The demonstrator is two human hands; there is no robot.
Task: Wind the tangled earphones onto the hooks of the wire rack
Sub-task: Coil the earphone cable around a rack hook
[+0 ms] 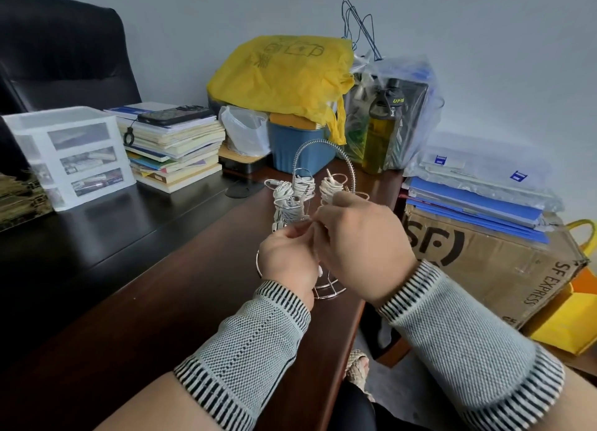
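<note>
A silver wire rack (326, 290) with an arched handle stands on the dark wooden desk (181, 295), just behind my hands. White earphone cords (302, 185) are wound in bundles around three of its hooks, with a jack plug sticking up from the right bundle. My left hand (286, 254) and my right hand (361, 240) meet in front of the rack, fingertips together, pinching a thin bit of white cord between them. My hands hide the rack's middle and most of that cord.
A stack of books (174, 146) with a phone on top and a clear drawer unit (71, 156) sit at the left. A blue bin (300, 146), yellow bag, and bottle (382, 133) stand behind the rack. A cardboard box (491, 266) with blue folders stands right of the desk edge.
</note>
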